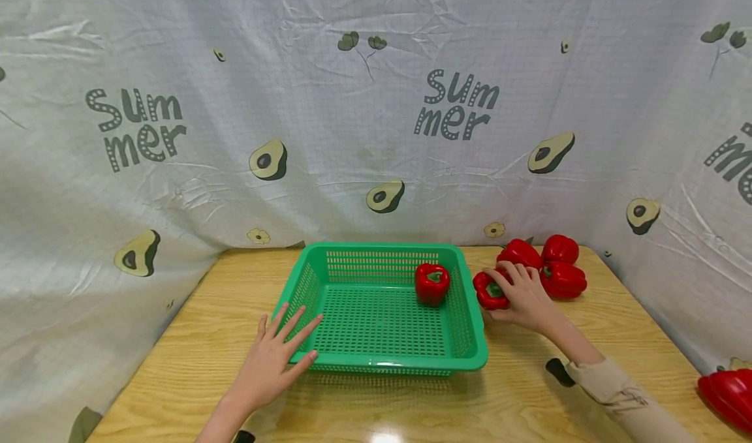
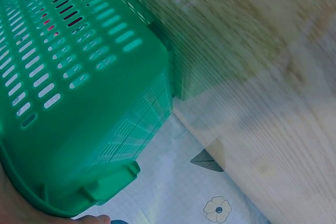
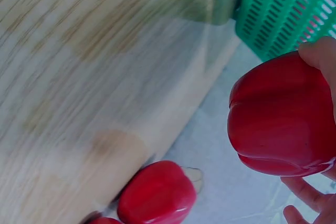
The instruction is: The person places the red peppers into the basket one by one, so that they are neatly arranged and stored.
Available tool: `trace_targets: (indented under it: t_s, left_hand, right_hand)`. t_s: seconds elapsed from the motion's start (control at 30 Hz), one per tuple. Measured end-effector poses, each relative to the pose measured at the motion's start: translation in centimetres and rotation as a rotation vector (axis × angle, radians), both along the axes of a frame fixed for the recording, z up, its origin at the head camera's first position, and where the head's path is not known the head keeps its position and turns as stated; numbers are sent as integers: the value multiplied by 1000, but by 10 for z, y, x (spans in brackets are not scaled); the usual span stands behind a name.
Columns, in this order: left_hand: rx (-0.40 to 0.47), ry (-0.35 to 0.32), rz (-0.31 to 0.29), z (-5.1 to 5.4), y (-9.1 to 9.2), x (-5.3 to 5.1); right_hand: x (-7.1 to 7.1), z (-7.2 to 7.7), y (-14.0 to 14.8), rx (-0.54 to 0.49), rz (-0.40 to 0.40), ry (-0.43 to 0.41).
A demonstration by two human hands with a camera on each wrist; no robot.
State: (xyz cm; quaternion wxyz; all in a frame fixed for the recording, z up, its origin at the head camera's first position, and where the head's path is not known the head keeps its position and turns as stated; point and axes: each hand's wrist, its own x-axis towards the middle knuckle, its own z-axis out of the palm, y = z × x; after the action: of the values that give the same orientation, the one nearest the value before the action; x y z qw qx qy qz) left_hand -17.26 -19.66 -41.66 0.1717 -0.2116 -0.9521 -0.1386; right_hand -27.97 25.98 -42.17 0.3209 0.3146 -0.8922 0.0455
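My right hand (image 1: 519, 297) grips a red bell pepper (image 1: 489, 291) just beyond the right wall of a green plastic basket (image 1: 382, 363). In the right wrist view, the thumb and fingers lie around this held pepper (image 3: 281, 116), with the basket wall (image 3: 278, 11) behind it. Inside the basket, near its right side, another red bell pepper (image 1: 431, 285) stands with its green stem end showing. At the basket's front left corner, my left hand (image 1: 270, 361) has its fingers spread over the rim. The left wrist view shows mostly the basket's outer wall (image 2: 110, 114).
Right of the basket, several red peppers (image 1: 563, 280) lie on the wooden table (image 1: 194, 338). One more red pepper (image 1: 728, 394) is at the far right edge. A printed cloth (image 1: 329, 117) hangs behind the table and at its sides.
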Motion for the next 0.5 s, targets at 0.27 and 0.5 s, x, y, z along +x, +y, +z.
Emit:
trace_targets:
  t_s: [0.27, 0.5]
  left_hand:
    - [-3, 0, 6, 0, 0, 1]
    - [-9, 12, 8, 0, 1, 0]
  right_hand:
    - [9, 13, -6, -36, 27, 56]
    - [11, 24, -8, -32, 59, 102]
